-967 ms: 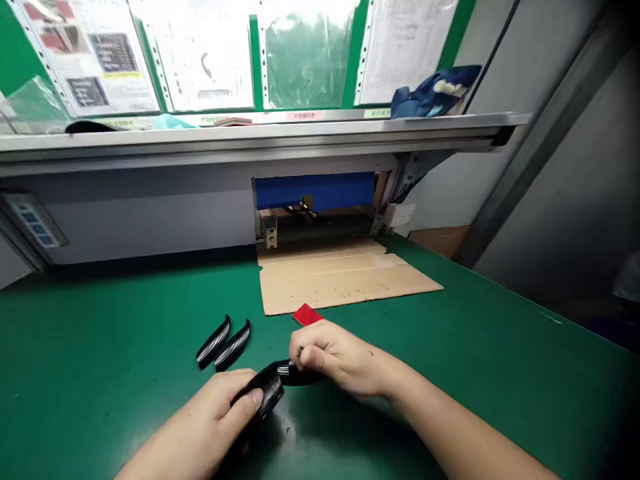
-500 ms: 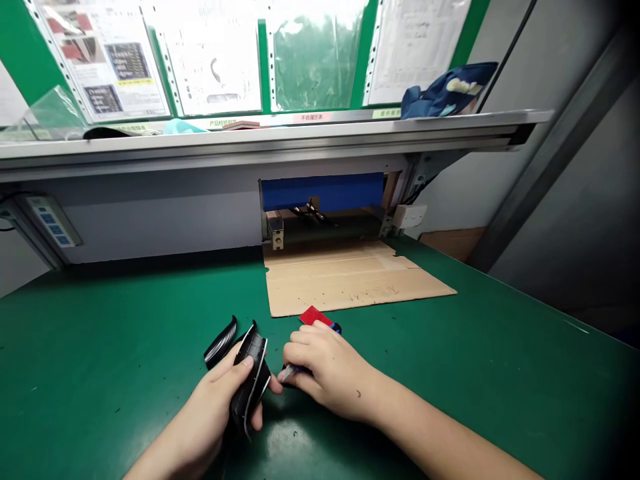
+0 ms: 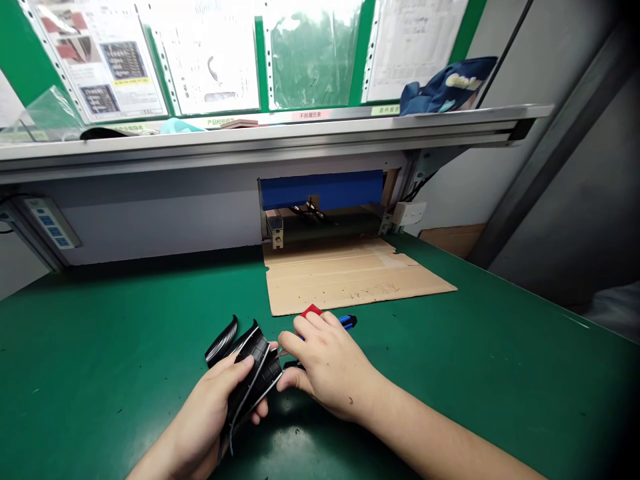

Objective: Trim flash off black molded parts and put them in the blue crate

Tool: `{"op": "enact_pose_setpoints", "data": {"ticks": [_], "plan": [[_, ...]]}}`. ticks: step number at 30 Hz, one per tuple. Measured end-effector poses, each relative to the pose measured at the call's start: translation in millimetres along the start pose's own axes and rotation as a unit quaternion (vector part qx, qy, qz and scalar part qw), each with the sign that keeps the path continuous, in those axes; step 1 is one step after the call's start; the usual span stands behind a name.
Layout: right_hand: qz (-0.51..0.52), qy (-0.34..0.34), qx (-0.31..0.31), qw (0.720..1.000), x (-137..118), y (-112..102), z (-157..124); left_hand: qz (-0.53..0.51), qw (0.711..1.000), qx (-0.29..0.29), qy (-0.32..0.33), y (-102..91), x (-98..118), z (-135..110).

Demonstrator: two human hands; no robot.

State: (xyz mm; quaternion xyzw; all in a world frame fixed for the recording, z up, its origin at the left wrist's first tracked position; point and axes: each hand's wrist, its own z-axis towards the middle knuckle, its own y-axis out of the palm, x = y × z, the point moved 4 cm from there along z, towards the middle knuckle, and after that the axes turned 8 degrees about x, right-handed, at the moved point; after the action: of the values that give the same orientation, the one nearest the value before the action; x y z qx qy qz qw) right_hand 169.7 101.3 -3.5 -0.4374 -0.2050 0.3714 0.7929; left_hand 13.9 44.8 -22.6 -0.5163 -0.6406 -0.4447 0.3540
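My left hand (image 3: 213, 400) is closed around curved black plastic pieces (image 3: 255, 357) with pale grey edges, stacked or nested, its thumb pressing on the upper one. Close beside them, my right hand (image 3: 325, 363) is closed on what looks like a utility knife (image 3: 349, 322) with a blue-and-black handle. A thin metal tip points toward the pieces; whether it touches them I cannot tell. Beyond my left hand lies another ribbed black piece (image 3: 221, 343) on the table. A red piece (image 3: 312, 311) is partly hidden behind my right fingers.
A flat cardboard sheet (image 3: 345, 280) lies on the green table (image 3: 125, 333), in front of an opening under a blue flap (image 3: 323, 189). A metal shelf (image 3: 280, 137) crosses above, with a dark blue cloth item (image 3: 445, 87) on it. A power strip (image 3: 53, 222) is at the left.
My left hand has turned the black pieces, so more of the lower one shows. My right hand has shifted slightly left; the knife's handle now sticks out farther behind it, and less red shows.
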Motion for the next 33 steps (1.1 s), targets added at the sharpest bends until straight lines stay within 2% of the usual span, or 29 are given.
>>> {"op": "enact_pose_setpoints", "data": {"ticks": [5,11,16,22,24,26,29,31,33], "plan": [[-0.025,0.007,-0.006,1.000,-2,3,0,0.027,0.999,0.027,0.038,0.3,-1,0],[-0.015,-0.010,0.006,1.000,-2,6,-2,0.117,0.988,0.040,0.091,-3.8,-2,1],[-0.024,-0.016,-0.024,0.999,-2,10,-2,0.141,0.981,0.032,0.133,0.0,6,-3],[-0.016,-0.012,-0.070,0.997,-3,15,0,0.173,0.974,0.010,0.145,5.2,13,-4],[0.035,-0.008,-0.090,0.995,-1,15,-1,0.169,0.975,0.015,0.145,4.0,11,-4],[0.141,0.003,-0.114,0.983,3,13,-3,0.157,0.977,0.032,0.142,2.6,9,-4],[0.330,0.043,-0.132,0.934,13,7,-5,0.141,0.978,0.064,0.140,1.6,7,-7],[0.400,0.070,-0.090,0.909,22,0,-3,0.142,0.977,0.083,0.133,1.1,6,-9],[0.402,0.079,-0.002,0.912,28,-9,0,0.152,0.977,0.083,0.128,1.1,7,-9]]}}
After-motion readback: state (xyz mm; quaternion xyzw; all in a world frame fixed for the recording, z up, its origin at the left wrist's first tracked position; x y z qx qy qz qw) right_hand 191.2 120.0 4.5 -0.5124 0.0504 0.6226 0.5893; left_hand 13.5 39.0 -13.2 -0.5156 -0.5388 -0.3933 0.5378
